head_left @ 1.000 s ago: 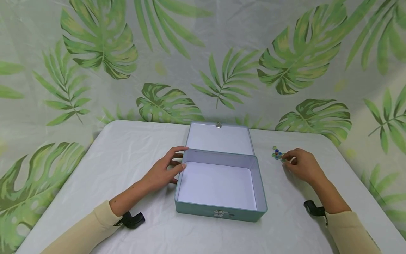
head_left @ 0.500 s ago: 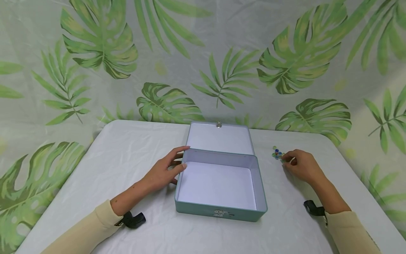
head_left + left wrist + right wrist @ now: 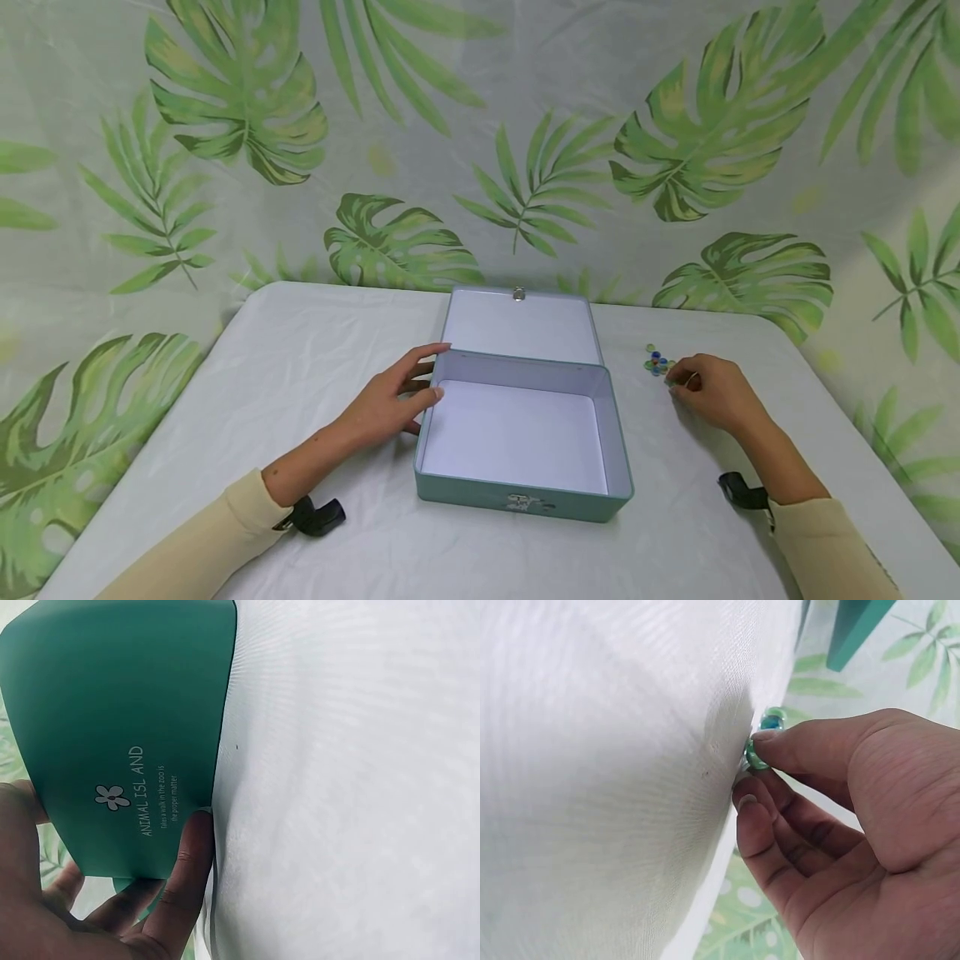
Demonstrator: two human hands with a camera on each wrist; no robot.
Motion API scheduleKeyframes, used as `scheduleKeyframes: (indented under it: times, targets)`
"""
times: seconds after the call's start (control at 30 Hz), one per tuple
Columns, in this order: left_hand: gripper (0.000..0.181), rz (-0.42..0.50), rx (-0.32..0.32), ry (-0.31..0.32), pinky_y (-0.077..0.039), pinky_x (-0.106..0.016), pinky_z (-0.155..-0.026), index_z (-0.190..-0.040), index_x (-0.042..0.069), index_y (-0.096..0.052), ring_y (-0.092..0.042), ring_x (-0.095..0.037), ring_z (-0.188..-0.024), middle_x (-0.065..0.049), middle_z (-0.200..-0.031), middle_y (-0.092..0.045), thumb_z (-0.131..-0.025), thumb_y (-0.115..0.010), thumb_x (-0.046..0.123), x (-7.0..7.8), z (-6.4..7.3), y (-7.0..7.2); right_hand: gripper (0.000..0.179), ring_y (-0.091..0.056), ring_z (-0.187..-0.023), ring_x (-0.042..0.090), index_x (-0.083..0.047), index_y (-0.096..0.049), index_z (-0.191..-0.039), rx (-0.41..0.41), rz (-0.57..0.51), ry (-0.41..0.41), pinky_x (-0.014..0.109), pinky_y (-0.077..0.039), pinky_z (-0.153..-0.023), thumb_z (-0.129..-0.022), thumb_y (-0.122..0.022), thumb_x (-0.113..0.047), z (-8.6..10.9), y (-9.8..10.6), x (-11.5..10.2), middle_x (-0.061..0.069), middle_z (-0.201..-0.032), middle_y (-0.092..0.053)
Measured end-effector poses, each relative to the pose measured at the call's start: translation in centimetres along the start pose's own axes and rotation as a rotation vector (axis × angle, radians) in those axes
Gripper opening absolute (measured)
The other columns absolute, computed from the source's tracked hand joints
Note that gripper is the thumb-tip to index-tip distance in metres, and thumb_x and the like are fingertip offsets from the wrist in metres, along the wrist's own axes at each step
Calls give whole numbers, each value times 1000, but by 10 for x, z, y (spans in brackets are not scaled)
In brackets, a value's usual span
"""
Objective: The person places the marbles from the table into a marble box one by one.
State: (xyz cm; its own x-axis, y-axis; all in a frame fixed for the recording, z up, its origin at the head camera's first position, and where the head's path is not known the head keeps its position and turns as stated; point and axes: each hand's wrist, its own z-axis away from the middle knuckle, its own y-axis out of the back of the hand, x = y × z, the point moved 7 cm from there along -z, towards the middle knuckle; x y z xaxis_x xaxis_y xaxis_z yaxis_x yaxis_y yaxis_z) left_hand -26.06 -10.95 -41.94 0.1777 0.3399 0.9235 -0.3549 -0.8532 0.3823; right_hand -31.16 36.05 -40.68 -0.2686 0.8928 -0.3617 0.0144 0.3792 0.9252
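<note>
A teal tin box with a pale interior stands on the table, its lid folded back flat behind it. My left hand holds the box's left side, thumb over the rim and fingers spread along the outer wall. In the left wrist view, white lettering and a flower mark this teal wall. To the right of the box, my right hand pinches a green glass marble between thumb and fingertips, low at the tablecloth. Several blue and green marbles lie just left of those fingertips.
White cloth covers the table, with rounded corners at the back. A leaf-print curtain hangs behind it. Metal latch parts sit on the box front. Dark wrist cameras are strapped at both sleeves.
The right fingertips have shifted very slightly at the edge of the marbles. The left hand keeps its hold on the box, which stays in place.
</note>
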Motion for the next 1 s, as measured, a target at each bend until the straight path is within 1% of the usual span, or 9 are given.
scheduleKeyframes:
  times: [0.23,0.4,0.5,0.63,0.73,0.87,1.0]
  targets:
    - [62,13,3,21,-64,-40,-71,-157,53,-40,-52,-35,-145,-10,-164,-45,-105,-64,31,0,-1,0,10,-64,-82,25,-1,-78,-101,39,4,25,40,-51,-69,-92,-74,-2,0,4,-7,14,-97,-71]
    - [62,24,7,32,-64,-41,-71,-157,52,-40,-52,-34,-145,-10,-164,-45,-105,-64,29,1,-1,0,12,-62,-82,22,-1,-78,-103,104,2,87,39,-50,-70,-93,-73,-1,1,11,-22,11,-96,-71]
    - [62,31,8,33,-64,-41,-70,-157,51,-41,-53,-34,-144,-10,-164,-45,-105,-64,28,2,-1,0,12,-63,-81,20,-4,-79,-102,163,-13,142,36,-51,-69,-92,-74,0,4,18,-38,8,-97,-72]
    - [62,32,12,29,-64,-42,-70,-158,50,-41,-55,-34,-143,-10,-163,-46,-105,-63,26,2,0,0,17,-64,-77,14,-10,-79,-101,245,-54,228,30,-53,-66,-90,-77,3,10,27,-69,2,-97,-73]
    - [62,31,15,28,-64,-41,-69,-158,50,-41,-55,-34,-142,-10,-163,-47,-105,-62,26,1,0,0,22,-64,-76,9,-12,-79,-102,283,-98,283,23,-53,-66,-89,-79,5,14,32,-92,-3,-96,-72]
    - [62,28,20,26,-64,-41,-69,-157,50,-42,-56,-35,-142,-10,-163,-47,-104,-62,25,1,-1,0,25,-63,-77,6,-13,-78,-103,296,-143,332,17,-53,-69,-88,-80,6,19,35,-119,-7,-98,-71]
    - [61,22,27,25,-64,-42,-68,-158,49,-42,-56,-35,-142,-10,-162,-48,-104,-62,25,0,-2,0,30,-61,-79,4,-17,-78,-104,264,-169,372,16,-52,-71,-87,-79,8,25,32,-140,-11,-100,-70]
